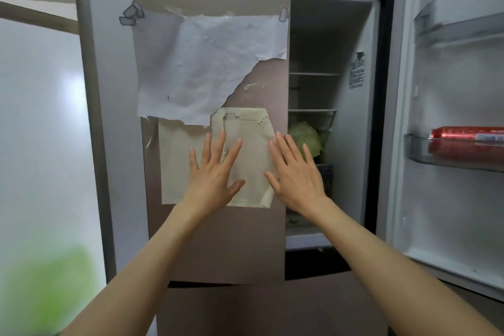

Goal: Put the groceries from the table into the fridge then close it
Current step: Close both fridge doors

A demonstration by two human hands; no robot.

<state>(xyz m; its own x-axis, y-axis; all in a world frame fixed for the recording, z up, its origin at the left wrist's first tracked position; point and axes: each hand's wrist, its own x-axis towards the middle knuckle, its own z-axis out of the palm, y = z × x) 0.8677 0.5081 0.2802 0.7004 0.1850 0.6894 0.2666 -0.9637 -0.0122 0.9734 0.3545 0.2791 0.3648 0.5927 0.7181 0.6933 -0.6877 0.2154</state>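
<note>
The fridge's left door (212,240) is shut, brown, with a torn white sheet (201,63) and a yellowed paper (251,166) stuck on it. My left hand (211,172) lies flat on that door with fingers spread. My right hand (296,172) is spread beside it, near the door's right edge. The right door (447,106) stands wide open. A red can (466,136) lies in its door shelf. Inside the fridge, a green cabbage (305,138) sits under a glass shelf (312,111).
A frosted glass panel with a grey frame (90,106) stands left of the fridge. A blurred green patch (51,289) shows at the lower left. A dark drawer front (316,264) lies below the open compartment.
</note>
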